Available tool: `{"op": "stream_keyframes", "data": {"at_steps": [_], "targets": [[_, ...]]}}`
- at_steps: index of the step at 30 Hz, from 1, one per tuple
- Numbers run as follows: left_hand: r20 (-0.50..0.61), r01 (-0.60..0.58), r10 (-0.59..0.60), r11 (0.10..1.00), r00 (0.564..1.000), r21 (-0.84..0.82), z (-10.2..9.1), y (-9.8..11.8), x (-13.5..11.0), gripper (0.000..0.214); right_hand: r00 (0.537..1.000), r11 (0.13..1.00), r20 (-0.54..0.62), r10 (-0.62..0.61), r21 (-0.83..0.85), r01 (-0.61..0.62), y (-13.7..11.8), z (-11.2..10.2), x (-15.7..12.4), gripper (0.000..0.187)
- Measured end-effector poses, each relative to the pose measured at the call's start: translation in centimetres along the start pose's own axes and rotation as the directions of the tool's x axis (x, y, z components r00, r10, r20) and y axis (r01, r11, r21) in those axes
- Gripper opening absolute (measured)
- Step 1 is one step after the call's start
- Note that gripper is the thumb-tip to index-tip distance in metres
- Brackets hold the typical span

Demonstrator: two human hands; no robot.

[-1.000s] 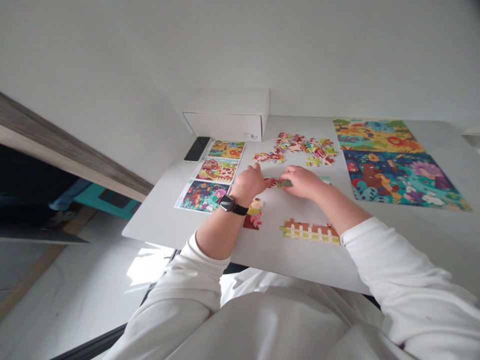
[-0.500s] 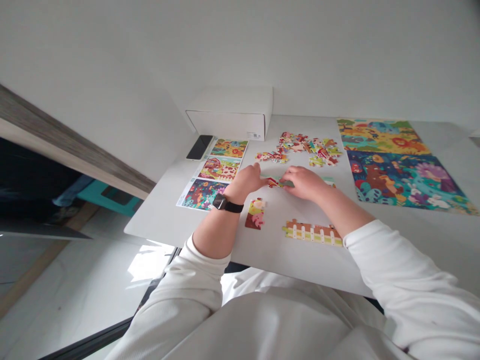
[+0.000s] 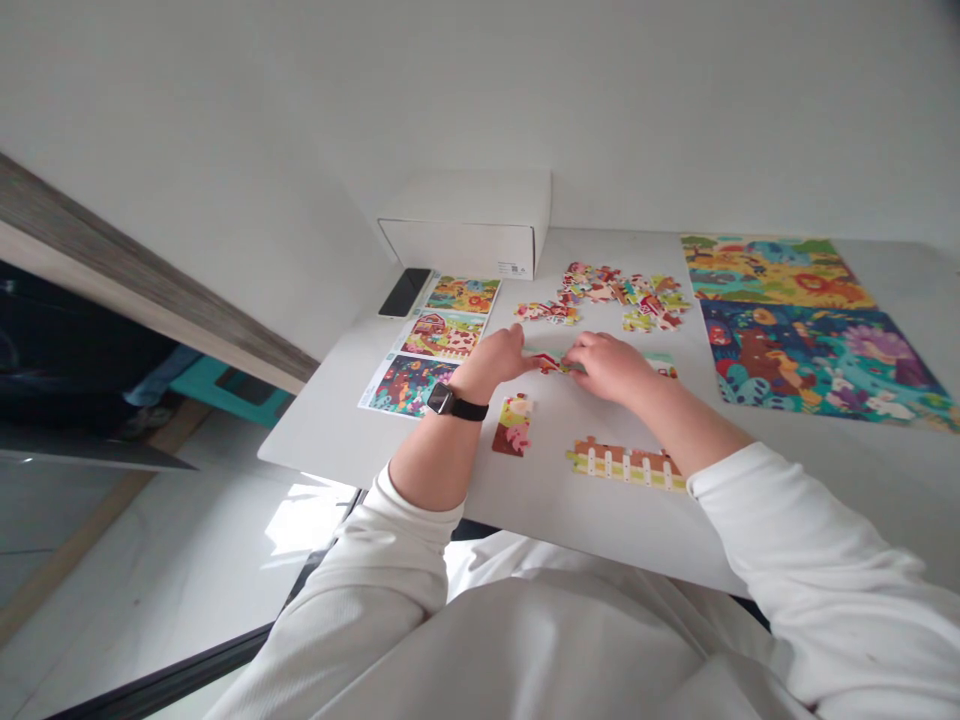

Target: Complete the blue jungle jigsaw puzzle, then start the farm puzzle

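Observation:
My left hand (image 3: 501,356) and my right hand (image 3: 604,364) face each other over the table, with red and pale puzzle pieces (image 3: 550,362) between their fingertips. Fingers of both hands are closed on these pieces, which are partly hidden. Close below my left hand lies a small joined puzzle section (image 3: 514,426) with a pink pig. A longer joined strip (image 3: 626,464) showing a white fence rests below my right hand. Another greenish puzzle section (image 3: 661,364) shows partly behind my right wrist. A heap of loose puzzle pieces (image 3: 615,290) lies beyond my hands.
A reference sheet (image 3: 441,335) with three pictures lies to the left, a black phone (image 3: 405,292) beside it. The white box (image 3: 465,225) stands at the back. Two finished-looking picture panels (image 3: 787,275) lie at the right of the white table (image 3: 337,420).
The view has shifted slightly. Both hands stay at the same pieces, with little visible movement; the red pieces between them show a bit more.

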State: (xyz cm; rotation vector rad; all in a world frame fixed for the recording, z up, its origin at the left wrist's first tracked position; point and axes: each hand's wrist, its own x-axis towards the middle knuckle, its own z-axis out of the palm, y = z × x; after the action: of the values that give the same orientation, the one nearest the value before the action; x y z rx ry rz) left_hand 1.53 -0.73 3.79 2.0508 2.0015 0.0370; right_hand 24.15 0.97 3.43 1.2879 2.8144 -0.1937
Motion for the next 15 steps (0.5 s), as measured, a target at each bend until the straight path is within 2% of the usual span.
{"op": "stream_keyframes", "data": {"at_steps": [8,15], "targets": [[-0.01,0.002,-0.002,1.0,1.0,-0.005,0.0,-0.2,0.0,0.057,0.999,0.993,-0.05,-0.012,0.117,0.018,1.2,0.6,0.1,0.031],[-0.02,0.006,-0.007,1.0,1.0,-0.024,0.4,-0.4,0.2,0.057,0.988,0.976,-0.153,-0.01,0.213,0.043,2.0,1.5,0.4,0.05]]}}
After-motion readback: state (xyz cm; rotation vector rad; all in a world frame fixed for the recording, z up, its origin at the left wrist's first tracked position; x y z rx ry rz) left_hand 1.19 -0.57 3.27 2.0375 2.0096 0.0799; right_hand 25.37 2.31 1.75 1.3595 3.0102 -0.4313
